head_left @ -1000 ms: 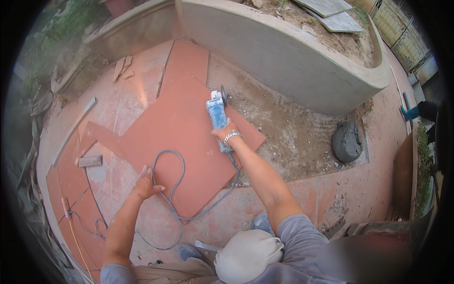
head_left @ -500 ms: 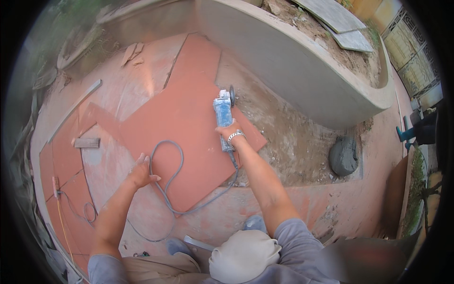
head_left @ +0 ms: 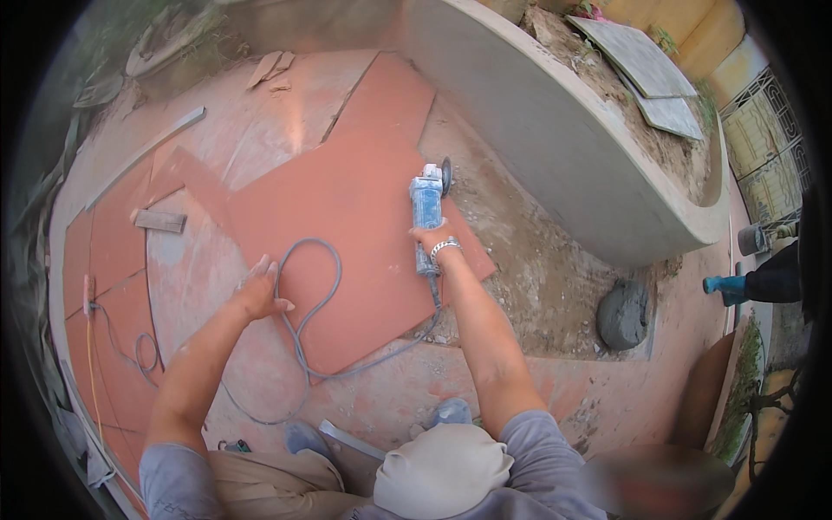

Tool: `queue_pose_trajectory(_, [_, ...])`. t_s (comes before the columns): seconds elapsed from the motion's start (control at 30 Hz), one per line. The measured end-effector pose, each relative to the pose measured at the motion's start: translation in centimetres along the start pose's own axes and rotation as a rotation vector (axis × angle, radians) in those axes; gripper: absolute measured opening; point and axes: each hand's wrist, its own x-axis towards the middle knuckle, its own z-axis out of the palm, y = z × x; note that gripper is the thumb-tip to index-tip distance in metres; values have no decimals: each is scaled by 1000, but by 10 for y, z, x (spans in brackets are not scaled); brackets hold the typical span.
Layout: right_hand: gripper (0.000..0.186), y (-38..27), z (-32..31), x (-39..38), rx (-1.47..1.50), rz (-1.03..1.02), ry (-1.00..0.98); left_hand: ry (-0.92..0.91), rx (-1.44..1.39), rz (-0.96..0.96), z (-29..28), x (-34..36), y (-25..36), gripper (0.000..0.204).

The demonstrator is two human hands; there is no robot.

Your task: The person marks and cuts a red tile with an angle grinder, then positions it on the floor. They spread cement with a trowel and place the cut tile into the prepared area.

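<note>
My right hand (head_left: 435,237) is wrapped around the body of a blue angle grinder (head_left: 425,201). The grinder points away from me, its dark disc (head_left: 447,176) on the right side by the far right edge of a large red tile (head_left: 364,217). A grey cord (head_left: 336,295) runs from the grinder's rear and loops across the tile. At the tile's left edge is my left hand (head_left: 258,290), holding nothing, thumb apart from the fingers. Whether it touches the tile I cannot tell.
A curved grey planter wall (head_left: 555,139) bounds the far right. Below it lie bare soil (head_left: 520,286) and a mound of grey mortar (head_left: 622,315). At left are a wooden block (head_left: 159,220), a metal bar (head_left: 147,156) and a cord connector (head_left: 89,293). Another person's teal boots (head_left: 726,288) show at right.
The whole view has swung slightly. Both hands and the grinder keep nearly the same places over the tile. The other person's boots at the right edge have shifted.
</note>
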Motion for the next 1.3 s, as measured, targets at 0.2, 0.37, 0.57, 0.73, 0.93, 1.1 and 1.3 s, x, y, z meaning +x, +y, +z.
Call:
queue_pose_trajectory(0.2, [80, 7, 0, 5, 44, -10, -48, -33, 15, -22, -1, 1, -2, 111])
queue_pose_trajectory(0.37, [74, 12, 7, 6, 7, -25, 3, -22, 23, 6, 5, 6, -8, 111])
queue_pose_trajectory(0.57, [74, 19, 1, -9, 86, -5, -71, -24, 36, 18, 1, 5, -4, 113])
queue_pose_trajectory(0.73, [69, 28, 5, -14, 71, -33, -34, -21, -7, -22, -5, 1, 2, 108])
queue_pose_trajectory(0.93, [56, 44, 16, -8, 72, -76, 40, -45, 28, -14, -8, 2, 3, 110])
queue_pose_trajectory(1.1, [57, 48, 15, -11, 32, -93, 64, -56, 26, -50, -14, -4, 7, 111])
queue_pose_trajectory(1.3, [58, 42, 11, -19, 55, -45, 16, -61, 29, -52, -17, -6, 9, 110])
